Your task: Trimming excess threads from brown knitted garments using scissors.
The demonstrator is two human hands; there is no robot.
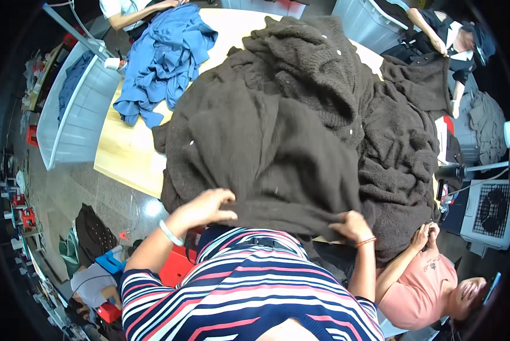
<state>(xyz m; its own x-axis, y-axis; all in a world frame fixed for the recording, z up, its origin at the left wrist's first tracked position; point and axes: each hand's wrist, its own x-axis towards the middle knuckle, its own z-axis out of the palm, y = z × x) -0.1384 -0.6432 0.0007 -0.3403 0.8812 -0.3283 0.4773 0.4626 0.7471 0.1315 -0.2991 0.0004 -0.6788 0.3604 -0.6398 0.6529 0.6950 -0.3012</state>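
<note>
Along the near edge of the pale wooden bench (124, 153), both of the person's hands work at the hem of a large dark brown knitted garment (266, 142) that lies spread and rumpled over most of the benchtop. The left hand (206, 207), with a pale band at its wrist, lies on the hem with its fingers curled down into the knit; its grip looks closed on a fold of the fabric, though the fingertips are partly hidden. The right hand (351, 225), with a thin orange band at its wrist, pinches the same hem further along, thumb and fingers drawn together on the cloth. Between the two hands the hem runs as a stretched line just above the person's striped top.

More dark brown knitwear (400, 165) lies heaped to the right, touching the spread garment. At the far left of the bench a crumpled blue garment (164, 62) lies just beside the brown one, with another person's arm at its far end. A pale grey plastic crate (76, 119) stands off the bench's left side. A person in a pink top (420, 284) sits at the lower right, hands clasped near the edge of the brown heap.
</note>
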